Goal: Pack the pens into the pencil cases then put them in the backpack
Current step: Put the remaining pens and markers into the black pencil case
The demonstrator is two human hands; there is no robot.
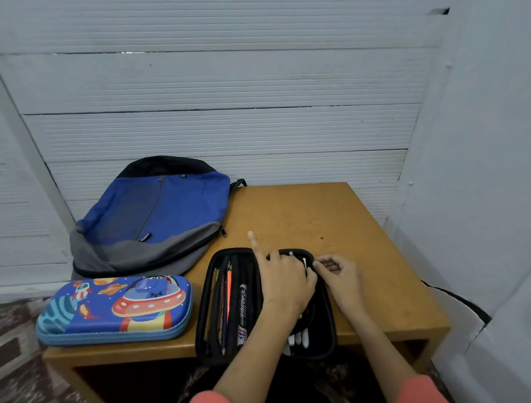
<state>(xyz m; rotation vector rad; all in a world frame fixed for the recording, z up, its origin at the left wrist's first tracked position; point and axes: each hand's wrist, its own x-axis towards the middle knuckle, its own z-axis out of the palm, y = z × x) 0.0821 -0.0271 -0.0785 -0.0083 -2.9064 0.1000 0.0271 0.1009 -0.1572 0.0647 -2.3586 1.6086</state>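
Observation:
A black pencil case point(209, 306) lies open at the table's front edge, its left half filled with pens and pencils point(230, 304). My left hand point(284, 280) rests flat on the case's right half, index finger raised, covering most of the pens there; white pen tips point(298, 339) stick out below my wrist. My right hand point(339, 272) pinches the case's right rim near its top corner. A closed blue space-themed pencil case point(113, 311) sits at the front left. The blue and grey backpack point(153, 217) lies flat behind it, zipped.
The small wooden table point(323, 215) stands against a white slatted wall, with bare wood at the back right. A white panel closes in on the right. Patterned floor shows at the left. My coral sleeves are at the bottom.

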